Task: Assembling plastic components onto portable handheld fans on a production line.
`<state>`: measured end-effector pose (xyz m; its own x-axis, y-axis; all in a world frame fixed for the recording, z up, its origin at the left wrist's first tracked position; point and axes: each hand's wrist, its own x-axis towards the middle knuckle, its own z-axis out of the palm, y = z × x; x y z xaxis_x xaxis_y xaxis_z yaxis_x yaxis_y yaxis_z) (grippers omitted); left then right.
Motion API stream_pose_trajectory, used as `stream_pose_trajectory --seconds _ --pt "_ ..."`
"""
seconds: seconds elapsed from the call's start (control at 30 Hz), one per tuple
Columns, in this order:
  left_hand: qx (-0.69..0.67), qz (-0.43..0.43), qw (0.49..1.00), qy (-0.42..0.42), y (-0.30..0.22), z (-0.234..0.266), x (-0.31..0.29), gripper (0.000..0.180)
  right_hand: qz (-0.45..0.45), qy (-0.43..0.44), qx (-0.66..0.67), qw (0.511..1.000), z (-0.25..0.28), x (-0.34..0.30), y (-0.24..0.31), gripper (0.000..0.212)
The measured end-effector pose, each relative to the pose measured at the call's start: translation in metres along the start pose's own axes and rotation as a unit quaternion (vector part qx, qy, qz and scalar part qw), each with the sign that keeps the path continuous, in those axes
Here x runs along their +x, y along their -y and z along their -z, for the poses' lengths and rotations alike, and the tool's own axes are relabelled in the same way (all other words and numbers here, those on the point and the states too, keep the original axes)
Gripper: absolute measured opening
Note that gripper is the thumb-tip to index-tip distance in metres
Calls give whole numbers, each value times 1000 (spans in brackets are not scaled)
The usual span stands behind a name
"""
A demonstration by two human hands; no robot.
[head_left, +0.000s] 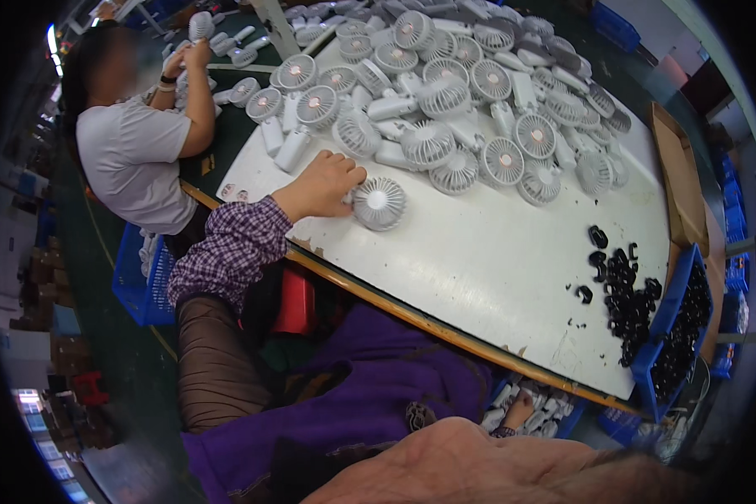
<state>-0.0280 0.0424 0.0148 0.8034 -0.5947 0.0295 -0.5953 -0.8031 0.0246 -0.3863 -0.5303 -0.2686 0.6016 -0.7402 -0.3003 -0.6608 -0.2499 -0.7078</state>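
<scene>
My left hand is closed on a small white handheld fan near the table's front edge, its round grille facing up. The fan's handle is hidden by my fingers. Just beyond lies a big heap of similar white fans, some with a pinkish centre. Down below the table's edge, my right hand is over a blue crate of white pieces; its fingers are too small and partly covered to read.
Loose black plastic parts lie on the white table at right, beside a blue bin of more. An open cardboard box stands behind it. At far left a co-worker holds a fan; a blue basket sits below.
</scene>
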Motion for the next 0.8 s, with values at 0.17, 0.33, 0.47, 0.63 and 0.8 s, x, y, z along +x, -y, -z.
stream_pose_trajectory --seconds 0.17,0.33,0.47,0.63,0.8 --pt "-200 6 976 -81 -70 -22 15 40 61 -258 229 937 62 -34 117 22" --pt "-266 -104 928 -239 -160 -40 65 46 210 -121 277 930 45 -78 295 24" --pt "-319 -182 899 -239 -224 -44 82 46 438 142 261 849 -15 -80 375 60" --pt "-431 -71 895 -96 -236 -41 67 42 492 38 196 848 -8 -87 397 30" --pt "-532 -55 840 -91 -250 -48 55 32 394 144 203 885 -6 -72 400 23"
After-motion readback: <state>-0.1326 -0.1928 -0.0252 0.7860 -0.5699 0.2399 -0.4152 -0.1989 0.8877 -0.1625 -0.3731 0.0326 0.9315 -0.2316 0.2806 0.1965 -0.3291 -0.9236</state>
